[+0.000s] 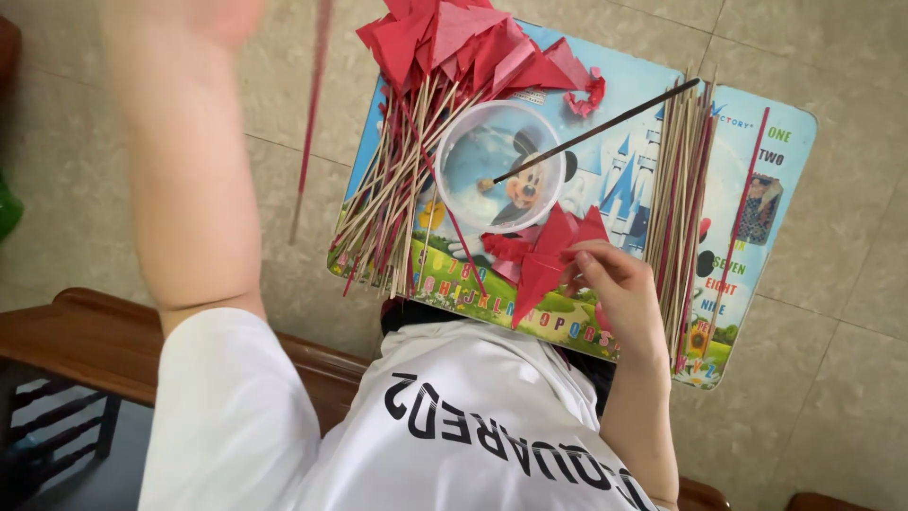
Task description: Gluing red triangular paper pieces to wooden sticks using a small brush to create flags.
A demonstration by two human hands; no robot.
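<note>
Red paper sits pinched in the right hand at frame centre; the left hand, upper left, lifts a stick, fingers blurred. Joining them seems next.

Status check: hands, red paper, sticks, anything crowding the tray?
Left hand raised, blurred, thin red stick by it. Right hand pinching folded red paper on the tray. Clear bowl and stick piles close alongside.

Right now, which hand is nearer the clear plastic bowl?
Right. The right hand pinches red folded paper just below the clear plastic bowl; the left hand is raised far off to its upper left.
</note>
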